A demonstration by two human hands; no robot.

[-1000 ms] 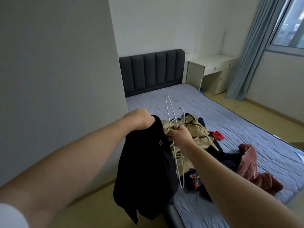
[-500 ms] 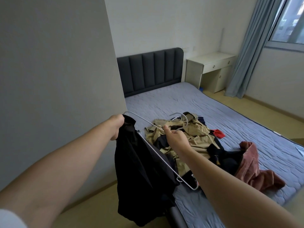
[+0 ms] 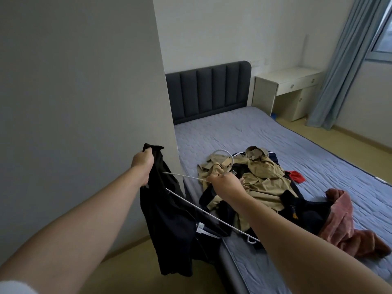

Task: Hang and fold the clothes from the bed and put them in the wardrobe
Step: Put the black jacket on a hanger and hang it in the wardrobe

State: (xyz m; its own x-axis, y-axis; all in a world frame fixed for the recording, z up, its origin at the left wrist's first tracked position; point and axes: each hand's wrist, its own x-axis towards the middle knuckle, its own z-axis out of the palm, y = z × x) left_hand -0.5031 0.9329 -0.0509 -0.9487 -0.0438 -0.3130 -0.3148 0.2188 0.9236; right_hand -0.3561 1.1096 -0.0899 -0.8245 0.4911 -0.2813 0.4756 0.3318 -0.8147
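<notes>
the left hand (image 3: 142, 164) clamps the black garment (image 3: 169, 219); the right hand (image 3: 224, 183) pinches the white hanger (image 3: 212, 217). its arm, seemingly barely inside, could slip out.

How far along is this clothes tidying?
Nothing looks finished from here. In hand: the left hand grips a black garment, the right hand pinches a white hanger held against it. Still left: a khaki jacket, dark clothes, a red piece and a pink garment lie heaped on the bed.
</notes>
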